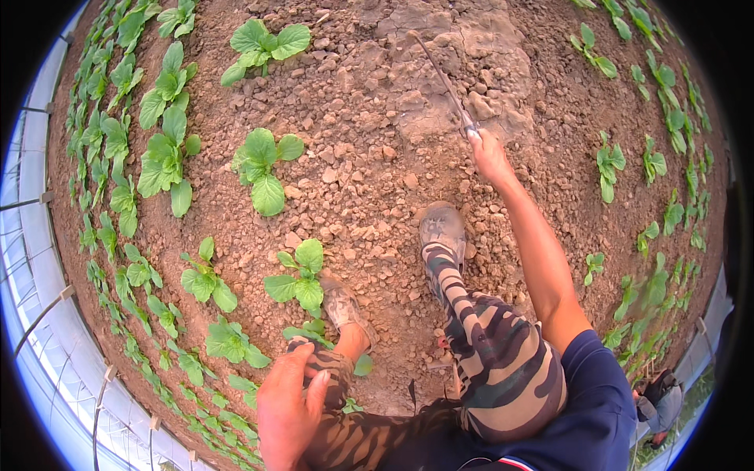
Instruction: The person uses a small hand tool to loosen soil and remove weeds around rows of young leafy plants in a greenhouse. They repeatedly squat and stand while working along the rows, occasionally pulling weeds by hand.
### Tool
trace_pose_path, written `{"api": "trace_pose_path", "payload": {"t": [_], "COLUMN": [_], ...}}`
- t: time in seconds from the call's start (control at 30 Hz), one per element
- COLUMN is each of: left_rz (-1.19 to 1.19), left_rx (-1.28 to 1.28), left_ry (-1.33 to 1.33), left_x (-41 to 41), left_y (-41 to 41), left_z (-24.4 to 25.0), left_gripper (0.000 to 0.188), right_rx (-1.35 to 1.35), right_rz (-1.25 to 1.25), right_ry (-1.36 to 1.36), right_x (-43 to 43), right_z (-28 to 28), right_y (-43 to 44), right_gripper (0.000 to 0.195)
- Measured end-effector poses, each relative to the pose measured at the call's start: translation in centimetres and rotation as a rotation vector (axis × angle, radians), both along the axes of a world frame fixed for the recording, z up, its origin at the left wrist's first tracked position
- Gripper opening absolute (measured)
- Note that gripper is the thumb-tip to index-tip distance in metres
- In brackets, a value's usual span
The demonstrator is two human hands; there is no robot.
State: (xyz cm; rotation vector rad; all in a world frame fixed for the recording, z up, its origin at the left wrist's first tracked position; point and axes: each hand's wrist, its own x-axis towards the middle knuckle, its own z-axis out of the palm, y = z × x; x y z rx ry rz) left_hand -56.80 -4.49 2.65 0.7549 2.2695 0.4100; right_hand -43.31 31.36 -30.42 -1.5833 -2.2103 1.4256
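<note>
My right hand [490, 158] grips a long, thin, dark rod-like tool [446, 85] by its near end. Its far end reaches forward to cracked, compacted soil [406, 65]; what kind of tool it is stays unclear. By my left knee, my left hand [288, 400] is bent at the fingers with the thumb apart, and nothing shows in it. A leafy green seedling [299, 277] grows beside my left shoe [343, 303]. Two larger seedlings [265, 168] [265, 47] stand farther ahead on the left. My right shoe [442, 226] rests on crumbly clods between the plant rows.
Rows of seedlings [162, 156] run along the left, and smaller ones [609, 165] along the right. A plastic-sheeted greenhouse wall [35, 235] with curved metal ribs borders the left. Another person [662, 403] is at the lower right edge. Loose clods [359, 182] cover the strip ahead.
</note>
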Motion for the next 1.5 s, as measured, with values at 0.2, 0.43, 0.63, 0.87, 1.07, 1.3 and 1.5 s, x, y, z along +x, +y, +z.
{"api": "trace_pose_path", "payload": {"t": [0.2,0.43,0.63,0.87,1.07,1.3,1.5], "left_rz": [-0.049,-0.04,-0.08,-0.136,-0.151,-0.12,-0.13], "left_rx": [-0.006,0.008,0.005,0.007,0.02,0.02,0.005], "left_ry": [0.056,0.032,0.028,0.048,0.013,0.029,-0.025], "left_x": [0.0,0.6,0.9,1.3,1.3,1.7,1.6], "left_y": [0.2,0.1,-0.6,-0.3,-1.7,-1.5,-1.8], "left_z": [0.3,0.7,0.3,1.1,0.0,1.2,0.1], "left_gripper": [0.036,0.037,0.039,0.041,0.041,0.043,0.043], "right_rx": [-0.084,-0.124,-0.094,-0.145,-0.183,-0.166,-0.09], "right_rz": [-0.044,-0.039,-0.17,-0.08,0.031,0.174,0.056], "right_ry": [-0.105,-0.165,0.076,0.254,-0.041,-0.26,-0.01], "right_x": [11.8,18.7,15.9,13.8,15.4,15.8,16.4], "right_z": [-0.5,0.4,2.4,7.3,5.9,5.2,5.9], "right_y": [-6.4,-11.3,-11.7,-13.3,-15.4,-15.8,-15.8], "right_gripper": [0.032,0.034,0.028,0.026,0.03,0.028,0.028]}}
